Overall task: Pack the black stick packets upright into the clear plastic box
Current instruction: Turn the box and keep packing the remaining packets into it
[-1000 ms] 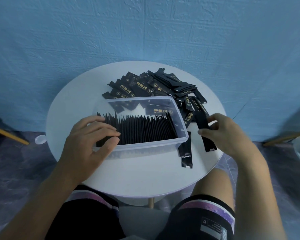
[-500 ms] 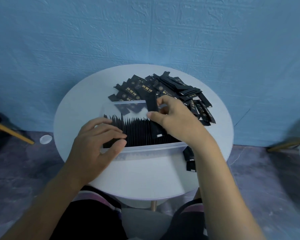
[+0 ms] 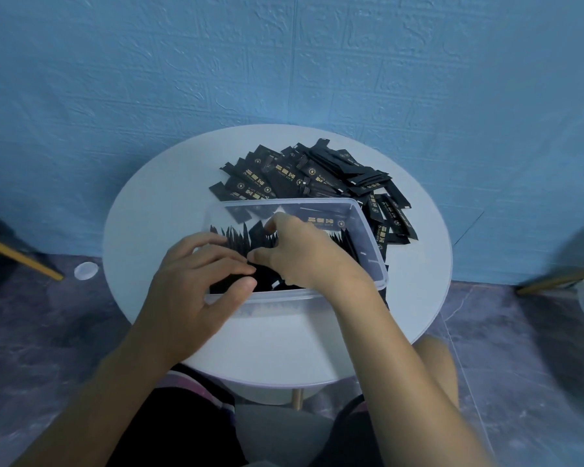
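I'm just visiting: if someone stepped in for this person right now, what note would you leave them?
Left hand: rests on the upright row in the clear box.
Right hand: pinches one packet, tucking it into that row.
Done: a row of packets stands in the box.
To do: the loose pile on the table behind the box.

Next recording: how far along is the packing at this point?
Done: a row of upright packets fills much of the clear box. In hand: the right hand pinches one packet into the row, the left hand resting on it. Left: the loose pile behind the box.
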